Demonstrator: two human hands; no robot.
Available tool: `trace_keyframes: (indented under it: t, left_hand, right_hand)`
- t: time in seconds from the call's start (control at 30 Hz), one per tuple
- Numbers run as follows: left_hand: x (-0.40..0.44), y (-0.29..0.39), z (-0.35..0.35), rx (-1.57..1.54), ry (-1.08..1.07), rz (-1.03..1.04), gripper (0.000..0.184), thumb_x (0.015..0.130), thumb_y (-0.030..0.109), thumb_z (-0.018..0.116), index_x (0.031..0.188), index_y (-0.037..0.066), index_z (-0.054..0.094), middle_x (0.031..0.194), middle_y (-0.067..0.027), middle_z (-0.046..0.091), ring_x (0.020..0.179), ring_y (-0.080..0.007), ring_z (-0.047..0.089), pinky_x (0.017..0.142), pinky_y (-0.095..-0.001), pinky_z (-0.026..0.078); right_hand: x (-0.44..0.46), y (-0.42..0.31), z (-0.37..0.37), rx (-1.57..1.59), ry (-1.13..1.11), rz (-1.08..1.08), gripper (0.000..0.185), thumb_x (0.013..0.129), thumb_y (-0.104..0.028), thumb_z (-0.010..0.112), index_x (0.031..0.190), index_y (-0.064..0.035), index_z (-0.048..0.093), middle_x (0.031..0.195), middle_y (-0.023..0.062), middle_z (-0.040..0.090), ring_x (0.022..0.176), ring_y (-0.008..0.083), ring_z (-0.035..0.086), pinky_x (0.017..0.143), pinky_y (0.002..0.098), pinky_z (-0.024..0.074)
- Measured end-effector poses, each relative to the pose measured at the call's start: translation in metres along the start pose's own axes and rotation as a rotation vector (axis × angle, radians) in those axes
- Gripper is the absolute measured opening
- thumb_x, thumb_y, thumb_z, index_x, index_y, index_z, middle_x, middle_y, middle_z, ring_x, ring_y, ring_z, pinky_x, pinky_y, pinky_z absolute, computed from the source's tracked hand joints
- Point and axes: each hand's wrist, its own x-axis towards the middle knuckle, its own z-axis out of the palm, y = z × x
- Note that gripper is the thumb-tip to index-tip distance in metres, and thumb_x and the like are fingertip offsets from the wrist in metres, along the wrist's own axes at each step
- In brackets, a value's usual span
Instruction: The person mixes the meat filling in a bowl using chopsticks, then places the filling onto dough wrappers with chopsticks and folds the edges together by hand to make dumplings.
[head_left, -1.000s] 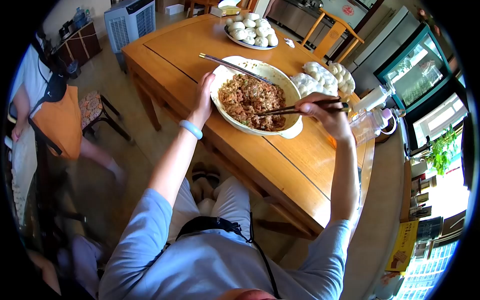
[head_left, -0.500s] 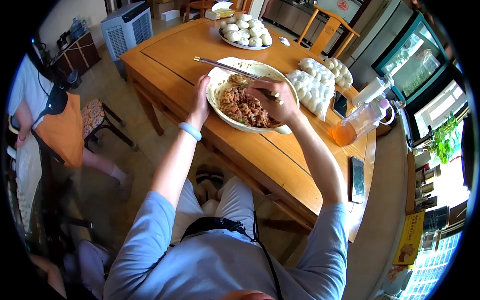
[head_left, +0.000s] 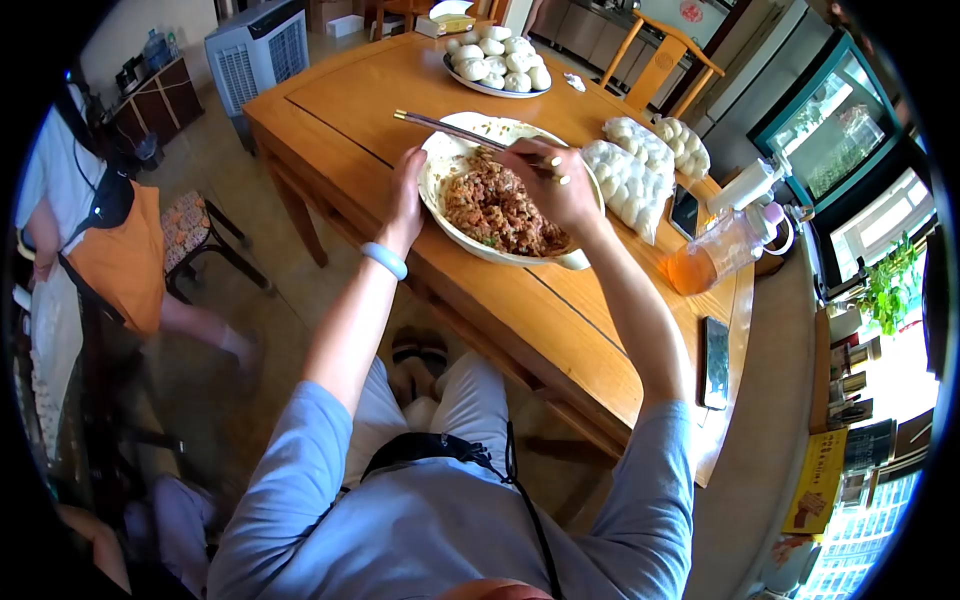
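A large cream bowl (head_left: pixel 440 222) of minced filling (head_left: pixel 500 210) sits near the table's front edge. My left hand (head_left: pixel 405 200) holds the bowl's left side, its fingers partly hidden behind the wall. Over the bowl's right half, my right hand (head_left: pixel 556 185) is closed around chopsticks, whose gold-coloured ends (head_left: pixel 560 180) stick out above the fist. Their lower ends are hidden by the hand and filling. Dark chopsticks (head_left: pixel 450 129) with gold ends also slant across the far-left rim toward my right hand; whether the hand grips these too, I cannot tell.
Behind the bowl stands a plate of white buns (head_left: pixel 500 65). To the right lie bags of white round pieces (head_left: pixel 630 180), a bottle of orange liquid (head_left: pixel 720 250) and two phones (head_left: pixel 714 362). A person in orange shorts (head_left: pixel 120 255) is at the left, beside a stool (head_left: pixel 190 225).
My right hand has shifted slightly within the bowl, and the filling's surface looks different. My left hand stays on the bowl. The whole view has shifted a little.
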Motion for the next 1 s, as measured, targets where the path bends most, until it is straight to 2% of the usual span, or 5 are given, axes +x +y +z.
trace_keyframes:
  t: [0.33,0.53,0.7,0.83,1.0]
  left_hand:
    - [0.002,-0.004,-0.002,0.006,0.032,0.014,0.037,0.087,0.027,0.049,0.111,-0.001,0.051,0.105,-0.0082,0.056,0.099,-0.0156,0.051,0.088,-0.0282,0.038]
    - [-0.004,0.003,0.003,-0.032,-0.043,0.028,0.036,0.087,0.027,0.048,0.111,-0.001,0.051,0.106,-0.0085,0.056,0.098,-0.0150,0.051,0.087,-0.0277,0.038]
    - [-0.001,0.003,0.001,-0.015,-0.071,0.020,0.036,0.088,0.026,0.047,0.111,-0.001,0.051,0.107,-0.0088,0.056,0.099,-0.0156,0.052,0.087,-0.0286,0.039]
    - [0.003,-0.003,-0.003,-0.052,-0.017,-0.019,0.035,0.088,0.025,0.047,0.112,-0.001,0.052,0.107,-0.0090,0.056,0.101,-0.0162,0.051,0.089,-0.0291,0.038]
    - [0.001,-0.003,-0.002,-0.023,0.004,0.017,0.034,0.088,0.024,0.047,0.109,-0.001,0.052,0.105,-0.0083,0.056,0.098,-0.0154,0.051,0.087,-0.0285,0.038]
  right_hand:
    - [-0.002,0.013,-0.022,0.043,-0.017,0.347,0.020,0.086,-0.021,0.058,0.088,-0.0022,0.066,0.071,0.0043,0.065,0.063,0.0084,0.058,0.057,0.0235,0.0460]
    - [0.004,0.000,-0.081,0.217,-0.039,0.496,0.023,0.084,-0.020,0.060,0.081,0.0012,0.067,0.070,0.0083,0.066,0.062,0.0115,0.063,0.059,0.0224,0.0508]
    - [0.013,0.013,-0.034,0.523,0.110,0.499,0.033,0.087,-0.031,0.058,0.095,0.0013,0.063,0.082,0.0096,0.066,0.074,0.0129,0.063,0.071,0.0243,0.0514]
    - [0.003,0.036,0.000,0.517,0.018,0.414,0.028,0.088,-0.024,0.057,0.094,0.0028,0.062,0.081,0.0080,0.065,0.075,0.0124,0.061,0.071,0.0239,0.0508]
    - [-0.017,0.031,-0.075,0.505,-0.047,0.623,0.018,0.088,-0.014,0.055,0.095,0.0021,0.061,0.089,0.0130,0.065,0.081,0.0210,0.065,0.075,0.0310,0.0553]
